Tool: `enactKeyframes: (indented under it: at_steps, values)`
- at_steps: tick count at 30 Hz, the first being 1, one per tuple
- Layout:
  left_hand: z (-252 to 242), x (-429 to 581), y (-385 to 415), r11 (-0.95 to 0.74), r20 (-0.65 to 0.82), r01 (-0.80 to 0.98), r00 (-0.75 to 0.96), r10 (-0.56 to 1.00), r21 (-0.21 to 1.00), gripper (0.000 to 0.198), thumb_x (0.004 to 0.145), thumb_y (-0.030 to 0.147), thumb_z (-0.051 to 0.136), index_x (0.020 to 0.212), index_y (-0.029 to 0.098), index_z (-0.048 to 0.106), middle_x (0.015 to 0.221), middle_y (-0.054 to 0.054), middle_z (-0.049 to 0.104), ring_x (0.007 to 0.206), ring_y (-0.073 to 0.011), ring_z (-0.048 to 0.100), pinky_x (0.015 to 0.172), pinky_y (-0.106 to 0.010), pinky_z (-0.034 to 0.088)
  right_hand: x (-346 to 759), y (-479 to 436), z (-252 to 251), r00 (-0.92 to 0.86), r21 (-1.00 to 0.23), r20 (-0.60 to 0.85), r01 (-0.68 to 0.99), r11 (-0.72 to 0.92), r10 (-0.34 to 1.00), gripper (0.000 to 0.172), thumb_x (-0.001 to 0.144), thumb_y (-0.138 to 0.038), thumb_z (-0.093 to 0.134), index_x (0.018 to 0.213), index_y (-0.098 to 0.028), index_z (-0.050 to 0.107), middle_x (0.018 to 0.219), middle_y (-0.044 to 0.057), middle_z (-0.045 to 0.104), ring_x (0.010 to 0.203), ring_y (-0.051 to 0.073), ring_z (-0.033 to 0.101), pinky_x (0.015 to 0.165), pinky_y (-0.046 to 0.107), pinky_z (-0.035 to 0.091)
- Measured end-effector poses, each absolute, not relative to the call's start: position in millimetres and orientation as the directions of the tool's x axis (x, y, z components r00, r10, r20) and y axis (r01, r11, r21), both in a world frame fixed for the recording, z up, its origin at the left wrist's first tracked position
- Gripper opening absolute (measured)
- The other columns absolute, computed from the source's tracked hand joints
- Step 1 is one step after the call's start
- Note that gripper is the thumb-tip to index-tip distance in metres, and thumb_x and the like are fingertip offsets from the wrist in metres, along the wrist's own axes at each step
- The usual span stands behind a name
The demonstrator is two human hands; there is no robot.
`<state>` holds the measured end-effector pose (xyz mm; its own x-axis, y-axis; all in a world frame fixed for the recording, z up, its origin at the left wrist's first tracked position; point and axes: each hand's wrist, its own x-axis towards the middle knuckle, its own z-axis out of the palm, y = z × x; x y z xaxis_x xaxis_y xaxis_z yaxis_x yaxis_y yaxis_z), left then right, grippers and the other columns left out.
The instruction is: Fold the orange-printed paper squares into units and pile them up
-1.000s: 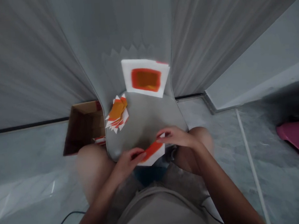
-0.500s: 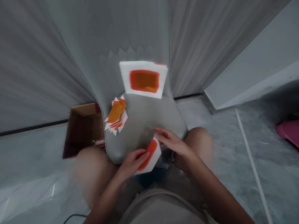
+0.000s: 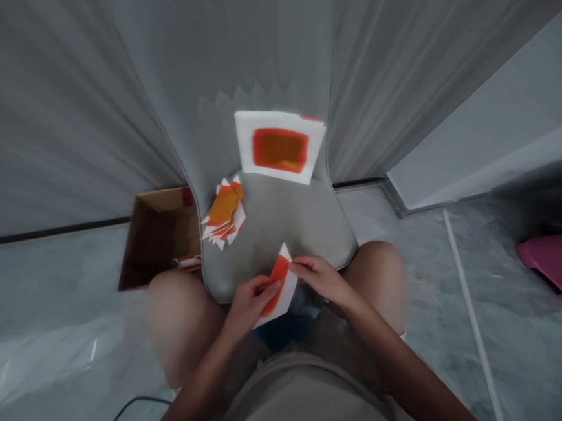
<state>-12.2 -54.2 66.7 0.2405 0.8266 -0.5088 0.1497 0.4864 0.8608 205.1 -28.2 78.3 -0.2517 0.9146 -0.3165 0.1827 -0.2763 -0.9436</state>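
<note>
A folded sheet of red and white paper [image 3: 283, 289] is held over my lap, its white pointed corner facing away from me. My left hand [image 3: 253, 301] grips its left side, thumb on top and fingers underneath. At the upper right edge, my right hand [image 3: 316, 276] pinches the paper between thumb and fingers. Farther off on the chair seat lies a pile of folded orange, red and white papers [image 3: 225, 210], fanned over one another. Behind it, a stack of white sheets [image 3: 245, 142] with a red and orange rectangle leans against the chair back.
The grey chair [image 3: 281, 217] faces me, between my knees. On the floor to the left stands an open cardboard box [image 3: 140, 241] with some red and white paper in it. A pink plastic object [image 3: 557, 263] is at the far right. A cable [image 3: 126, 407] runs along the floor, lower left.
My right hand has closed onto the paper's edge from just beside it. The paper's far corner now stands up as a white point. The whole view has shifted slightly.
</note>
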Motion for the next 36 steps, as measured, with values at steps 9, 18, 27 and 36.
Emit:
enactKeyframes:
  at_steps: [9, 18, 27, 36]
  values:
    - [72, -9, -56, 0.447, -0.464, 0.143, 0.110, 0.879, 0.883, 0.060, 0.078, 0.075, 0.074, 0.085, 0.016, 0.079, 0.072, -0.001, 0.068, 0.064, -0.0131, 0.053, 0.057, -0.024, 0.036, 197, -32, 84, -0.278, -0.929, -0.368, 0.081, -0.360, 0.887, 0.033, 0.089, -0.050, 0.071, 0.105, -0.022, 0.080, 0.103, 0.005, 0.079, 0.091, 0.021, 0.070, 0.084, 0.033, 0.054]
    - [77, -15, -61, 0.637, -0.624, 0.082, 0.328, 0.709, 0.767, 0.070, 0.074, 0.079, 0.076, 0.102, 0.015, 0.080, 0.087, -0.006, 0.076, 0.073, -0.0181, 0.062, 0.065, -0.026, 0.046, 200, -29, 77, -0.252, -0.941, -0.328, 0.167, -0.293, 0.910, 0.031, 0.095, -0.046, 0.064, 0.099, -0.020, 0.080, 0.094, 0.003, 0.079, 0.085, 0.019, 0.068, 0.082, 0.031, 0.052]
    - [78, -16, -58, 0.601, -0.618, 0.164, 0.331, 0.714, 0.782, 0.067, 0.074, 0.079, 0.076, 0.100, 0.017, 0.082, 0.089, -0.008, 0.079, 0.075, -0.0201, 0.067, 0.067, -0.029, 0.051, 196, -26, 67, -0.163, -0.941, -0.291, 0.229, -0.250, 0.943, 0.032, 0.096, -0.043, 0.059, 0.099, -0.019, 0.080, 0.096, 0.006, 0.079, 0.088, 0.021, 0.069, 0.081, 0.032, 0.051]
    - [78, -15, -57, 0.584, -0.598, 0.139, 0.270, 0.755, 0.800, 0.063, 0.072, 0.074, 0.081, 0.101, 0.017, 0.082, 0.089, -0.008, 0.080, 0.071, -0.0183, 0.069, 0.066, -0.028, 0.051, 191, -29, 80, -0.139, -0.891, -0.452, 0.034, -0.452, 0.881, 0.036, 0.088, -0.054, 0.072, 0.100, -0.021, 0.078, 0.093, 0.005, 0.078, 0.081, 0.019, 0.067, 0.069, 0.029, 0.048]
